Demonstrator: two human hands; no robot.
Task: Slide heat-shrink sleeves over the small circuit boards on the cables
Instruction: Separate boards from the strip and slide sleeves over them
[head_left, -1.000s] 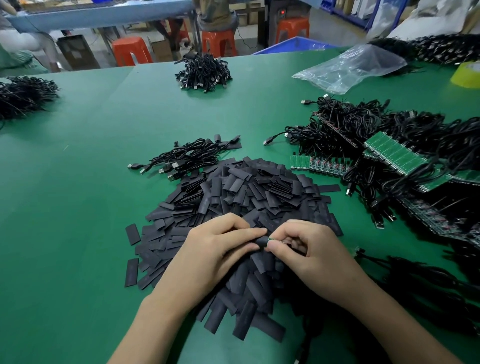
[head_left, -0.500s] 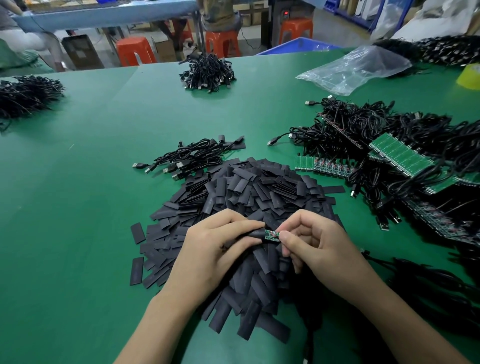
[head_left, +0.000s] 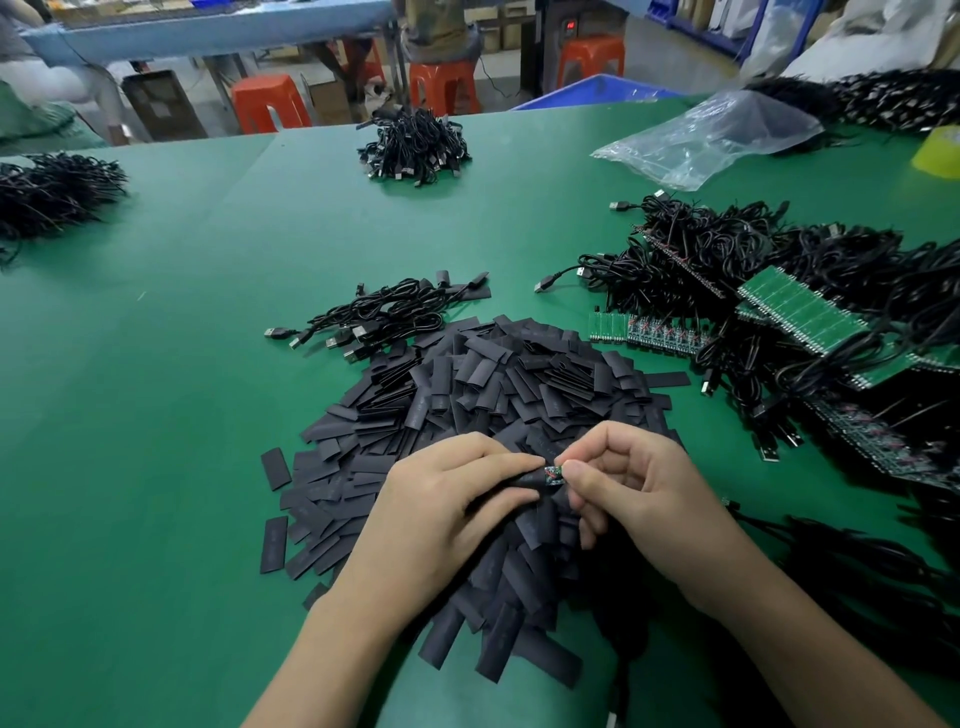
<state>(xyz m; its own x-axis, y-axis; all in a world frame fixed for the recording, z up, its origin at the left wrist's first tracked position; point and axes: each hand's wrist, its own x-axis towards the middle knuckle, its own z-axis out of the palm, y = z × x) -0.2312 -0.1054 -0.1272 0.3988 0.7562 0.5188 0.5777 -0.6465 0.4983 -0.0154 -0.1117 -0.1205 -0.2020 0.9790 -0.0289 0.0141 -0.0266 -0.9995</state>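
Both hands meet over the near edge of the sleeve pile. My left hand (head_left: 441, 514) pinches one black heat-shrink sleeve (head_left: 529, 479) between curled thumb and fingers. My right hand (head_left: 639, 499) pinches the small circuit board (head_left: 554, 474) between thumb and forefinger, with the other fingers curled into the palm. The board's green end shows between the two sets of fingertips, at the sleeve's mouth; how far it sits inside I cannot tell.

Beneath the hands: a heap of loose flat sleeves (head_left: 493, 384) on the green bench (head_left: 156, 415), with strays at its left edge. Right of my right forearm: dark cables (head_left: 857, 571).

Just beyond the heap: a small bunch of USB cables (head_left: 384, 317). To its right: a row of joined small boards (head_left: 649, 330), a green board panel (head_left: 800, 309) lying tilted, and a large tangle of black cables (head_left: 701, 244).

Farther back: a clear plastic bag (head_left: 711, 135) at right, a cable bundle (head_left: 413, 143) at centre, another cable heap (head_left: 52, 189) at far left. Past the bench: orange stools (head_left: 267, 101) and a blue crate (head_left: 597, 91).
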